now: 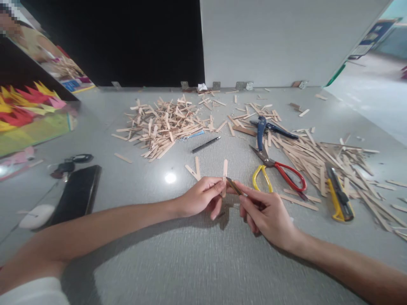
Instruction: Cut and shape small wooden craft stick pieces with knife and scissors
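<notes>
Between the thumb and fingers of my left hand (203,197) stands a wooden craft stick (225,168), held nearly upright just above the table. My right hand (267,214) is closed on a slim, brownish craft knife blade (234,186), whose tip meets or almost meets the stick's edge. Two loose sticks (197,167) lie crossed just beyond my left hand. Past my right hand rest scissors (270,162) with one yellow and one red handle. A yellow box cutter (339,197) lies farther right.
A large heap of craft sticks (168,123) covers the back left, with a pen (206,145) before it. Dark blue pliers (262,129) lie among cut sticks (305,156). A black phone-like slab (76,192) is at left. A black-and-white panel (254,42) closes the back.
</notes>
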Motion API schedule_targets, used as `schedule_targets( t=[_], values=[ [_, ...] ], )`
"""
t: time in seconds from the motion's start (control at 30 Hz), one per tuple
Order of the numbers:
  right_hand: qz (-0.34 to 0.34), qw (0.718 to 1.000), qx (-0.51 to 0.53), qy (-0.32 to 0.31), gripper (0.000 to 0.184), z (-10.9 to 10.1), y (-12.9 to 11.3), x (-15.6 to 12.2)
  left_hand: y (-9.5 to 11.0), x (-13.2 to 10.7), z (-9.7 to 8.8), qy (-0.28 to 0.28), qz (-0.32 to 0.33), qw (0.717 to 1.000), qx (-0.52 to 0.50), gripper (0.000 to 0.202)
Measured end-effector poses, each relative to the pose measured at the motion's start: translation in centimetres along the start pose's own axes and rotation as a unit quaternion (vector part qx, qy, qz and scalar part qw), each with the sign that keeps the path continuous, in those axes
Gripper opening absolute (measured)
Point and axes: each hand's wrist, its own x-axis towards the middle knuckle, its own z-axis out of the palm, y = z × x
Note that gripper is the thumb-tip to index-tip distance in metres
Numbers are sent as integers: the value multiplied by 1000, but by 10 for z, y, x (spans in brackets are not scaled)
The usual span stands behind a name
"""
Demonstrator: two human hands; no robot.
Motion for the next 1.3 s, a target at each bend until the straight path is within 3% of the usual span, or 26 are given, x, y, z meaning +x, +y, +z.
schedule_targets(
  t=[0.33, 0.8, 1.0, 1.17, 1.3],
  values=[
    [1, 1000, 1, -10, 56, -7, 2, 6, 2, 4, -5, -17, -48, 998, -40, 40],
    [37, 998, 39, -37, 61, -15, -6, 13, -2, 10, -10, -56, -25, 993, -96, 42],
    [59, 995, 55, -63, 65, -21, -6, 15, 6, 8, -13, -62, -66, 992, -88, 33],
    [62, 991, 71, -94, 63, -25, -9, 17, 4, 10, -17, -74, -60, 991, -99, 36],
    [56, 993, 84, -67, 60, -25, -8, 18, 0, 13, -19, -89, -41, 988, -121, 35]
  ],
)
